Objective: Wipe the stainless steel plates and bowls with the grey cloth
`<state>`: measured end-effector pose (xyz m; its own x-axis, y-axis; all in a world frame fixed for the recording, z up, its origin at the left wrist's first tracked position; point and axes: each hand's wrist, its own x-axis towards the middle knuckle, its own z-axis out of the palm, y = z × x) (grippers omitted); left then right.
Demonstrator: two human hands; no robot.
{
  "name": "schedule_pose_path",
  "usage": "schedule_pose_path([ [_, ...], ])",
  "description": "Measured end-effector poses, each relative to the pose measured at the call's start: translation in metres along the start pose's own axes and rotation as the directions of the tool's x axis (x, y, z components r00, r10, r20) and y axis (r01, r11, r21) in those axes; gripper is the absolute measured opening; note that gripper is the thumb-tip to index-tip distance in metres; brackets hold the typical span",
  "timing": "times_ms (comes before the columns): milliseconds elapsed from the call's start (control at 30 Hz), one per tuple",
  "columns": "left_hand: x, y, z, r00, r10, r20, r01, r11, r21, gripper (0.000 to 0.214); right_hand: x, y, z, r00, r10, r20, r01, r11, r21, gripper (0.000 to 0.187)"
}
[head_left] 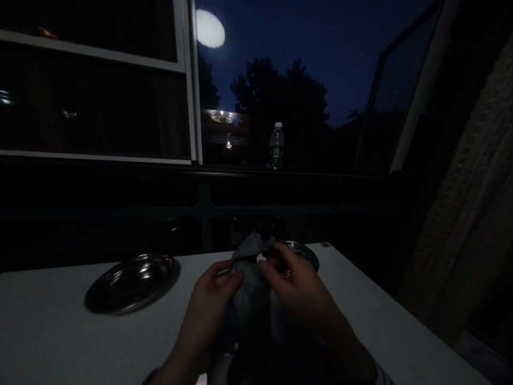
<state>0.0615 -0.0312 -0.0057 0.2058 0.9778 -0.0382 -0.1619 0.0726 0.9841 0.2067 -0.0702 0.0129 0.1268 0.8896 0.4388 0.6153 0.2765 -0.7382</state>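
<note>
A piece of grey cloth [246,278] with a pale stitched-looking edge is held up between my two hands above the table. My left hand [212,302] pinches its left side between thumb and fingers; a thin pale strip shows beside those fingers, too small to name. My right hand [298,280] has its thumb and fingers bent at the upper right part of the cloth, closed on its edge. The lower part of the cloth fades into shadow, so its full shape and kind cannot be made out.
On the white table [52,331], a shiny metal dish [130,286] lies at left; another metal dish [310,255] is partly hidden behind my right hand. Beyond, a plastic bottle [276,147] with a green label stands on the window sill. A curtain [460,203] hangs at right. Light is dim.
</note>
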Motion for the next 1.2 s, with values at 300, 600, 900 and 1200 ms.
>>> schedule_pose_path([
  [300,0.002,0.003,-0.005,0.998,0.061,0.008,-0.062,0.986,0.157,0.034,-0.004,-0.006,0.014,0.970,-0.095,0.222,0.164,0.933,-0.319,0.026],
  [600,0.021,0.014,-0.035,0.976,0.218,-0.023,-0.189,0.888,0.419,0.033,0.012,0.023,-0.012,0.999,0.041,0.035,-0.034,0.983,-0.180,0.029],
  [900,0.027,0.021,-0.057,0.943,0.296,-0.154,-0.184,0.846,0.501,0.052,0.015,0.043,-0.045,0.999,-0.014,-0.029,0.013,1.000,-0.022,0.035],
  [1200,0.033,0.022,-0.071,0.963,0.242,0.115,-0.264,0.775,0.574,0.030,0.016,0.051,-0.058,0.999,0.044,0.027,-0.040,0.991,-0.131,0.030],
])
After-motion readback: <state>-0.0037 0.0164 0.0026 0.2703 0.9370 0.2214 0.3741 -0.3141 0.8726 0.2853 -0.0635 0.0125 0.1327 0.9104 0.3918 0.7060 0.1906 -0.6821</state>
